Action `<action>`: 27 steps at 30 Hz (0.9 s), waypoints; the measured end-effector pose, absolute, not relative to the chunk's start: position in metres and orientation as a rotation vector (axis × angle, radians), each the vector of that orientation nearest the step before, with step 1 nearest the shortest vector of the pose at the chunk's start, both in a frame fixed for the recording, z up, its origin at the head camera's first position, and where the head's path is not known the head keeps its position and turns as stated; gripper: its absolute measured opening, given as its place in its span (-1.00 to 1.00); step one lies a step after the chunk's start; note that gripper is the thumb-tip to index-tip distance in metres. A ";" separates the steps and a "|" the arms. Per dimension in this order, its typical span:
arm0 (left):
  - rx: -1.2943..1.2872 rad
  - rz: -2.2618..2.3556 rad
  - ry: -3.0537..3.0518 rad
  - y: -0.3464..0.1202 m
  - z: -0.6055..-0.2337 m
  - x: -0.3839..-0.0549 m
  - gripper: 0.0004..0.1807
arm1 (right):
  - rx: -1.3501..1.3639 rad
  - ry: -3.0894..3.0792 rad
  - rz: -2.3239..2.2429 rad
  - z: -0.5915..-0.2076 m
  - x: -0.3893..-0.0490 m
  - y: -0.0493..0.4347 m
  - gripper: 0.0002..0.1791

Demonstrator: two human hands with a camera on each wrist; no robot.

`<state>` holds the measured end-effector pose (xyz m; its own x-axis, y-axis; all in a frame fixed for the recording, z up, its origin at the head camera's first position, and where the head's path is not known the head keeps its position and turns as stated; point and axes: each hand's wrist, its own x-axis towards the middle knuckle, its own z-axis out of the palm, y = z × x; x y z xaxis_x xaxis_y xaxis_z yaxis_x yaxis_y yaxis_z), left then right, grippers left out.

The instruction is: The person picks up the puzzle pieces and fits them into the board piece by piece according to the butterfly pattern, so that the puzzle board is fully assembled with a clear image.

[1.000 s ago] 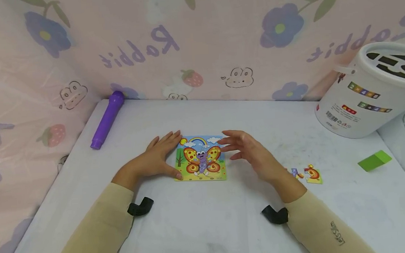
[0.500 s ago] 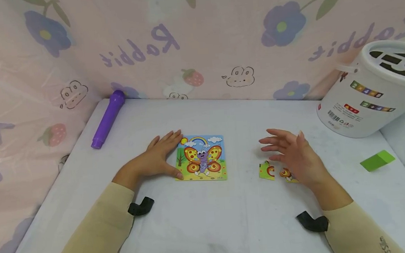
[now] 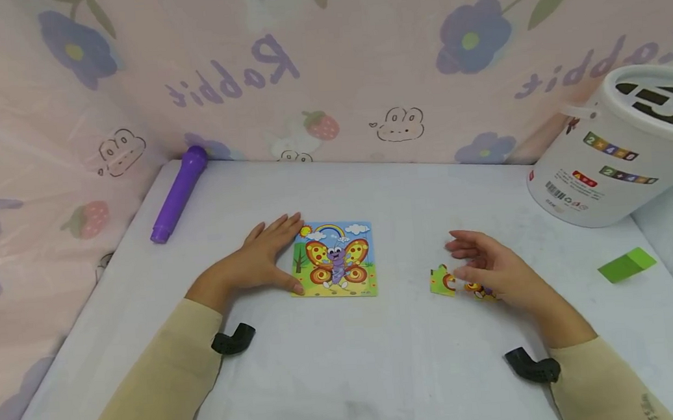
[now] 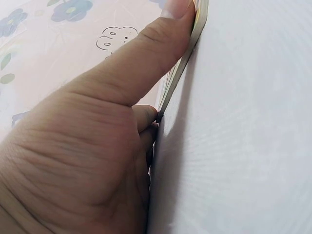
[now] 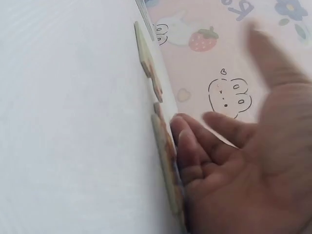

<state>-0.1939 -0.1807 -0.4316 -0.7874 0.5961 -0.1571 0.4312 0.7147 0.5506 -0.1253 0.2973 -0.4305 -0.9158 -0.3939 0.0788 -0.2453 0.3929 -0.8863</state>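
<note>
A square butterfly puzzle board lies flat on the white table. My left hand rests along its left side, fingers straight at the upper corner and thumb on the lower corner; in the left wrist view the thumb touches the board's edge. Over to the right, my right hand hovers at some loose jigsaw pieces, with nothing visible in its grip. A green-edged piece shows left of the thumb, and another piece is partly covered by the hand. In the right wrist view, the pieces stand beside the loosely bent fingers.
A purple microphone-shaped toy lies at the back left. A white lidded bucket stands at the back right, with a folded green paper in front of it. Patterned pink sheeting rises behind the table.
My right hand has moved right, from beside the butterfly board to the loose pieces, then lowered with its thumb closer to the fingers. My left hand has stayed put.
</note>
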 end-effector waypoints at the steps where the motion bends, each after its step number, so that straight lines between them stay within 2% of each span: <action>1: 0.802 0.715 2.598 -0.180 -0.432 -0.194 0.55 | -0.578 2.539 -1.474 -0.430 -0.125 0.297 -0.31; 3: 0.795 0.712 2.597 -0.180 -0.431 -0.194 0.55 | -0.578 2.596 -1.330 -0.430 -0.124 0.295 -0.26; 9: 0.789 0.707 2.596 -0.180 -0.431 -0.194 0.55 | -0.565 2.637 -1.180 -0.426 -0.121 0.288 -0.51; 14: 0.789 0.715 2.592 -0.180 -0.431 -0.194 0.55 | -0.516 2.686 -1.172 -0.423 -0.118 0.283 -0.50; 22: 0.778 0.731 2.591 -0.179 -0.430 -0.193 0.55 | -0.413 2.688 -1.369 -0.420 -0.113 0.266 -0.71; 27: 0.780 0.736 2.596 -0.178 -0.430 -0.193 0.54 | -0.471 2.590 -1.582 -0.423 -0.113 0.250 -0.72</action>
